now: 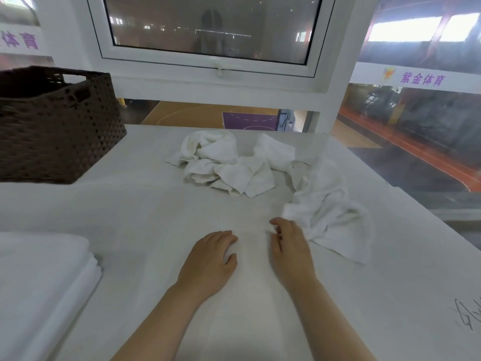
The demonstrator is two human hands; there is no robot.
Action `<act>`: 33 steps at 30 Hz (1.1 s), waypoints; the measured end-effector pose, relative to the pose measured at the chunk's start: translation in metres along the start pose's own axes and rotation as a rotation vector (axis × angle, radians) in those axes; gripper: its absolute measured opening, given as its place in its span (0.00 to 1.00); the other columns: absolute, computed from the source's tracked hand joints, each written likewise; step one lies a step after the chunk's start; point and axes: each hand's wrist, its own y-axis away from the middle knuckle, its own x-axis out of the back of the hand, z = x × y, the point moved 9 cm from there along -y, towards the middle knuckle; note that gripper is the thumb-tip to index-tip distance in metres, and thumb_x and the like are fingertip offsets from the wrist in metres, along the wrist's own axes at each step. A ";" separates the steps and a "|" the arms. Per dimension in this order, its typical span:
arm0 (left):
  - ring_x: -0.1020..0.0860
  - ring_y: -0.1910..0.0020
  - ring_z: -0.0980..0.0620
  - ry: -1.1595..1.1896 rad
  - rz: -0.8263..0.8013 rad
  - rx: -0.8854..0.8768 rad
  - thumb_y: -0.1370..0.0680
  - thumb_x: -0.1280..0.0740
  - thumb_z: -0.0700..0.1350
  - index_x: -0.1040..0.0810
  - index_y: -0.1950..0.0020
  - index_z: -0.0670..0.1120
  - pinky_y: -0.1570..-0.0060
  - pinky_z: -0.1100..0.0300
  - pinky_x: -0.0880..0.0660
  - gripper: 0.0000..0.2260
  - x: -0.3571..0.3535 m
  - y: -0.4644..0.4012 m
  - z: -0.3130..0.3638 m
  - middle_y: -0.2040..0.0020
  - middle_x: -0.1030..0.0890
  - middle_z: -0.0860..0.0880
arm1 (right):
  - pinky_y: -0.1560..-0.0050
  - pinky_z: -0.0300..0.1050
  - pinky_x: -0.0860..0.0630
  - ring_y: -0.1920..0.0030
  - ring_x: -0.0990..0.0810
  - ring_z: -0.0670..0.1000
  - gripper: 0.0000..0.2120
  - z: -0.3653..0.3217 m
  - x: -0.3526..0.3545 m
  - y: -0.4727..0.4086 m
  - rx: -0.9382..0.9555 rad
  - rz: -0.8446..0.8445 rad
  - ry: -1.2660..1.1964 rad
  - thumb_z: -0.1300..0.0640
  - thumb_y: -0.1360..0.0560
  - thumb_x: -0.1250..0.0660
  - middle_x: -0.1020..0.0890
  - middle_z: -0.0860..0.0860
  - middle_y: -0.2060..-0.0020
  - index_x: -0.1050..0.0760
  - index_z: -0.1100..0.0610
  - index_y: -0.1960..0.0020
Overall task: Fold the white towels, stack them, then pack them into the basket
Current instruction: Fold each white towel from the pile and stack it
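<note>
Two bare hands rest on a white table [145,204], fingers loosely bent and gripping nothing. Far left stands a brown woven basket [54,131]; near left sits a stack of folded white towels [44,277]. Crumpled towels [223,162] lie far centre, one loose towel [330,212] just beside the right hand [289,248]. The left hand [210,259] lies apart from it.

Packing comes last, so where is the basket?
In the head view, the brown woven basket sits far left on the table, beyond the folded towel stack.
</note>
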 end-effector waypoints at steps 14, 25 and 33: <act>0.21 0.45 0.60 0.392 0.066 -0.005 0.19 0.35 0.47 0.23 0.41 0.59 0.46 0.60 0.24 0.09 0.022 -0.014 -0.015 0.47 0.19 0.62 | 0.47 0.40 0.26 0.46 0.24 0.44 0.18 -0.085 -0.059 0.005 0.328 -0.345 -0.291 0.71 0.27 0.41 0.22 0.42 0.51 0.24 0.52 0.46; 0.25 0.64 0.53 0.868 0.488 0.408 0.21 0.36 0.51 0.23 0.58 0.52 0.58 0.56 0.30 0.07 0.042 -0.008 -0.071 0.64 0.23 0.52 | 0.29 0.41 0.43 0.33 0.32 0.52 0.28 -0.048 -0.016 -0.019 0.101 0.009 0.039 0.66 0.30 0.32 0.27 0.48 0.34 0.30 0.52 0.31; 0.18 0.52 0.53 1.381 0.841 0.537 0.16 0.42 0.42 0.26 0.49 0.45 0.50 0.60 0.22 0.06 0.060 0.010 -0.096 0.49 0.19 0.47 | 0.47 0.52 0.28 0.50 0.22 0.55 0.11 -0.012 0.005 -0.030 -0.023 0.030 0.121 0.65 0.29 0.29 0.19 0.47 0.53 0.20 0.52 0.51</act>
